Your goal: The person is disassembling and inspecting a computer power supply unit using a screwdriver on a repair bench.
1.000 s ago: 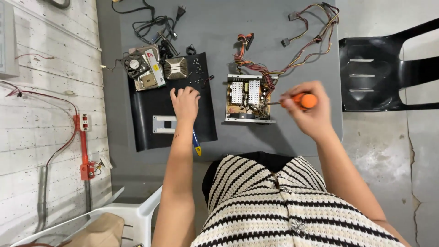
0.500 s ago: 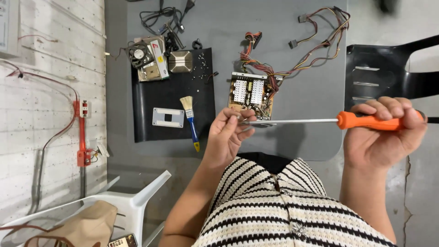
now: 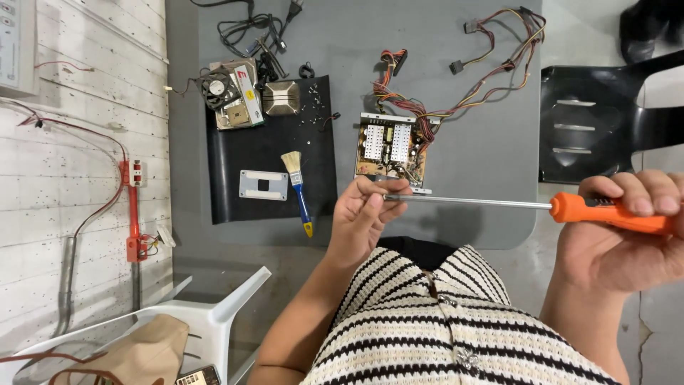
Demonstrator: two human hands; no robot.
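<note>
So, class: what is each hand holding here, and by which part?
Both hold one screwdriver: the right hand wraps its orange handle, and the left hand pinches the tip end of the metal shaft.

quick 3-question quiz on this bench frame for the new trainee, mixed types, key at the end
1. True or false: the right hand grips the orange screwdriver by its handle.
2. What do the left hand fingers pinch? A) paintbrush B) screwdriver shaft tip C) fan
3. Which tool lies on the black mat beside the grey metal plate?

Key:
1. True.
2. B.
3. The blue-handled paintbrush; the circuit board with its wire bundle sits off the mat, on the grey table.
</note>
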